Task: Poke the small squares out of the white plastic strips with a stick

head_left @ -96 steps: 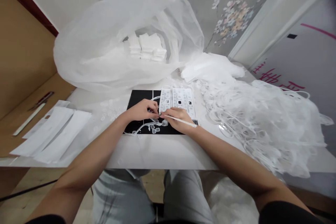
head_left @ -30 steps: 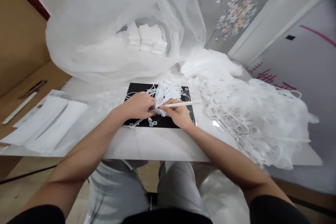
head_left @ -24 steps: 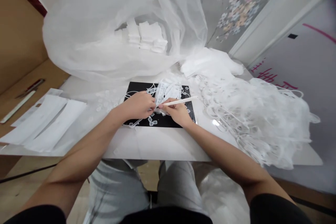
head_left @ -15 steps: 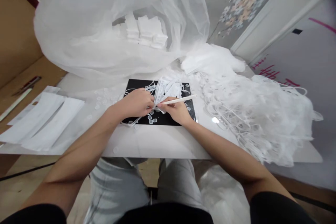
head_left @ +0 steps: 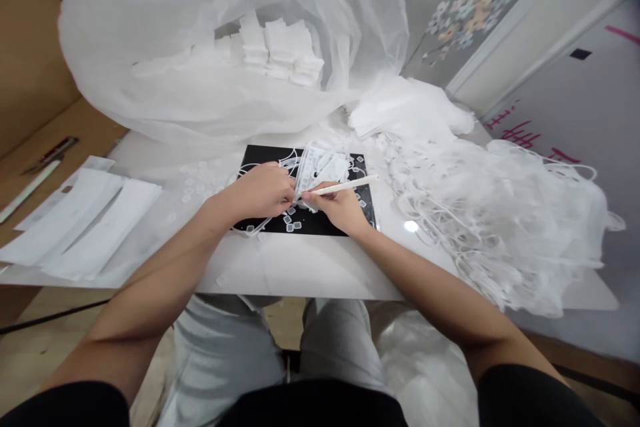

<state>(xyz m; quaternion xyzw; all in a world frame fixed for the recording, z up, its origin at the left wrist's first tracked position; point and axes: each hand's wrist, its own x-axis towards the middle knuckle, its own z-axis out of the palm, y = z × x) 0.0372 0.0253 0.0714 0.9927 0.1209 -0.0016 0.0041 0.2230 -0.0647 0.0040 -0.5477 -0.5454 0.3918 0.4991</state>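
My right hand (head_left: 341,207) is closed on a thin white pen-like tool (head_left: 353,183), its tip pointing left toward my other hand. My left hand (head_left: 267,192) has its fingers pressed together at the lower left edge of a white printed piece with cords (head_left: 311,167); what they pinch is too small to make out. Both hands are over a black mat (head_left: 327,224), fingertips nearly touching. Several small translucent squares (head_left: 290,227) lie on the mat, and white cords loop at its left side.
A large heap of white corded material (head_left: 520,227) covers the right of the table. Flat white strips (head_left: 100,227) lie at the left. Behind the mat is a big translucent bag (head_left: 165,93) with folded white pieces (head_left: 283,50). A red-handled tool (head_left: 60,149) lies far left.
The whole view has shifted slightly. Both hands keep nearly the same place on the mat, and the white tool is still in my right hand.
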